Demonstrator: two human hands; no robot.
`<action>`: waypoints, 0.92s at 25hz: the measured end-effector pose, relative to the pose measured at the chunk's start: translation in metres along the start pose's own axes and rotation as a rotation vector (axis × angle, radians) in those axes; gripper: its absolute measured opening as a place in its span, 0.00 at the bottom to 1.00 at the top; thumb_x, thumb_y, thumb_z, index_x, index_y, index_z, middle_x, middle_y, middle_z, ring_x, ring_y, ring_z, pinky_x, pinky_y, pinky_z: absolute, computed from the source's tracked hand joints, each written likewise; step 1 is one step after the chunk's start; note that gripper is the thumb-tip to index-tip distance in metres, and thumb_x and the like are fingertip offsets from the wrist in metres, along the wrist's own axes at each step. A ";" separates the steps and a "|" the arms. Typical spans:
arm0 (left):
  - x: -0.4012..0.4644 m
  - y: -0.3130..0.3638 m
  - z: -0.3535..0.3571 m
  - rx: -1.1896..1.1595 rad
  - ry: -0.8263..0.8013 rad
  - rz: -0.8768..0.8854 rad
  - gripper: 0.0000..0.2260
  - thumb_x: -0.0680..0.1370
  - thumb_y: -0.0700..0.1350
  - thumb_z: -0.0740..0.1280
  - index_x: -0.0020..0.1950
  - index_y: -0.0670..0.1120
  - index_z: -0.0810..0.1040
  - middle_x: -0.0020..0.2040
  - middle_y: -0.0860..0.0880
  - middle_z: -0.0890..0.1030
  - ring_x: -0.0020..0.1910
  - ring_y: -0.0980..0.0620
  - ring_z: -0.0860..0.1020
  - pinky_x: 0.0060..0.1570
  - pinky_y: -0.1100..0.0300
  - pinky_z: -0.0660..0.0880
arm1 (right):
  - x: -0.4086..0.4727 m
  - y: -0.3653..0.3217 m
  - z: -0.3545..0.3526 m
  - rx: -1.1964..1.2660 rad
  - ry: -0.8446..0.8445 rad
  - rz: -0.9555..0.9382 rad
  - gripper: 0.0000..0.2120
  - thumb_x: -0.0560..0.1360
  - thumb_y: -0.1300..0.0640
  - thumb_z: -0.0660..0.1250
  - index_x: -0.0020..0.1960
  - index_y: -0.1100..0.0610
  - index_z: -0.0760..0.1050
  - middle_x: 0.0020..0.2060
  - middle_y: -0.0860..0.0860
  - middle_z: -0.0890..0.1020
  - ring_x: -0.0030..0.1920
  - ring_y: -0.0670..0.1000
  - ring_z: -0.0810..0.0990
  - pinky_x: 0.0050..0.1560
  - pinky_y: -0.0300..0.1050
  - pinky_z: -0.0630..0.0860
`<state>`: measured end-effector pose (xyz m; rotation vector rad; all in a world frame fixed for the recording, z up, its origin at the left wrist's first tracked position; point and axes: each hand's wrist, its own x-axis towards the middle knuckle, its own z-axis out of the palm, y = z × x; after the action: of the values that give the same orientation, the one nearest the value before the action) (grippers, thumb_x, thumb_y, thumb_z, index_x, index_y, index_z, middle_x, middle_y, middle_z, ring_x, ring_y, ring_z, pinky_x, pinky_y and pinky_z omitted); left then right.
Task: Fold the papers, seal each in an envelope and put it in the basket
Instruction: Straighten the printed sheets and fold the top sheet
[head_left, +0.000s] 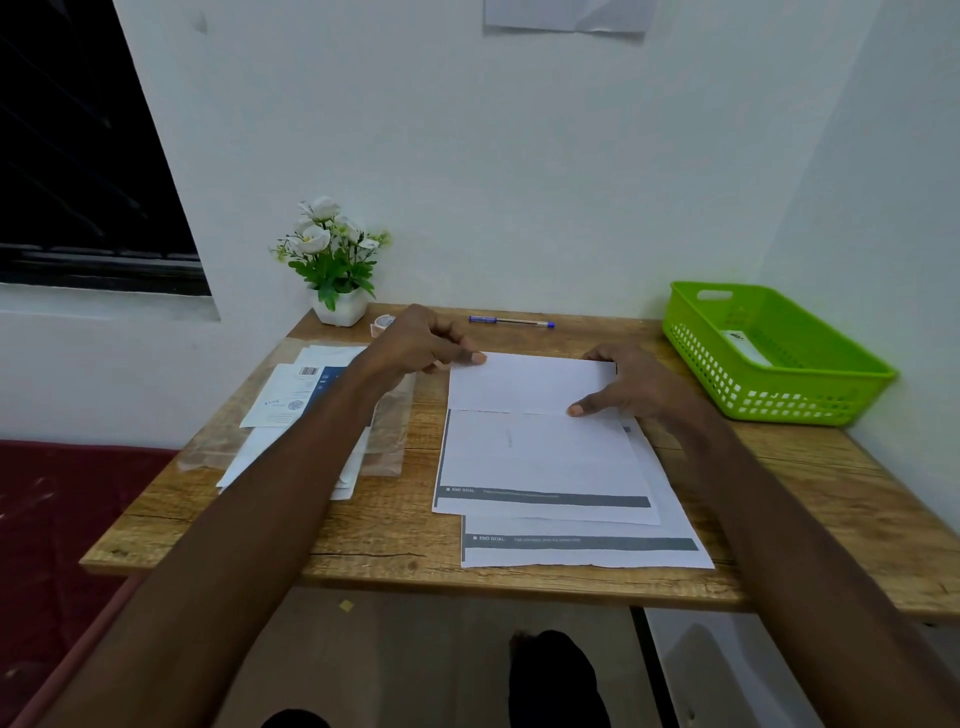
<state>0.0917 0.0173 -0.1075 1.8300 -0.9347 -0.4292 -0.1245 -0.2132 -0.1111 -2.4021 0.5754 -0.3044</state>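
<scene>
A printed white paper (540, 457) lies in the middle of the wooden table (395, 540), its top part folded down over itself. My left hand (426, 338) pinches the folded flap's top left corner. My right hand (634, 384) holds the flap's right edge, thumb pressing its lower edge. A second printed paper (582, 551) lies underneath, sticking out toward me. White envelopes (291, 395) sit in a loose pile at the left, partly under my left forearm. The green basket (810, 395) stands at the right edge with a white item inside.
A small white pot of artificial flowers (335, 260) stands at the back left, a tape roll (383, 323) beside it. A blue pen (511, 322) lies along the back edge. Clear plastic sleeve (384, 436) lies under the envelopes. Walls close in behind and to the right.
</scene>
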 end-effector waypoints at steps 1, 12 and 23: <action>0.000 0.001 0.000 -0.039 0.014 0.029 0.06 0.67 0.47 0.83 0.39 0.49 0.88 0.30 0.57 0.81 0.30 0.65 0.75 0.28 0.67 0.71 | -0.001 -0.001 0.000 0.012 0.027 -0.024 0.30 0.60 0.55 0.86 0.59 0.57 0.81 0.57 0.53 0.82 0.58 0.54 0.80 0.60 0.55 0.78; -0.003 0.006 0.001 -0.125 0.026 0.085 0.09 0.68 0.47 0.82 0.43 0.45 0.88 0.36 0.50 0.84 0.35 0.60 0.77 0.32 0.62 0.71 | -0.005 -0.005 -0.005 0.198 0.204 -0.125 0.11 0.64 0.67 0.81 0.41 0.66 0.82 0.37 0.59 0.84 0.37 0.52 0.79 0.42 0.47 0.74; -0.007 0.006 -0.002 0.001 -0.198 0.197 0.10 0.68 0.47 0.82 0.45 0.44 0.88 0.41 0.44 0.86 0.35 0.55 0.75 0.30 0.61 0.68 | -0.010 -0.009 -0.002 0.185 0.044 -0.215 0.15 0.64 0.57 0.85 0.38 0.65 0.81 0.32 0.54 0.81 0.32 0.46 0.73 0.32 0.39 0.68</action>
<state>0.0861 0.0232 -0.1022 1.6981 -1.2384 -0.4918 -0.1314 -0.2033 -0.1042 -2.2835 0.2931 -0.4829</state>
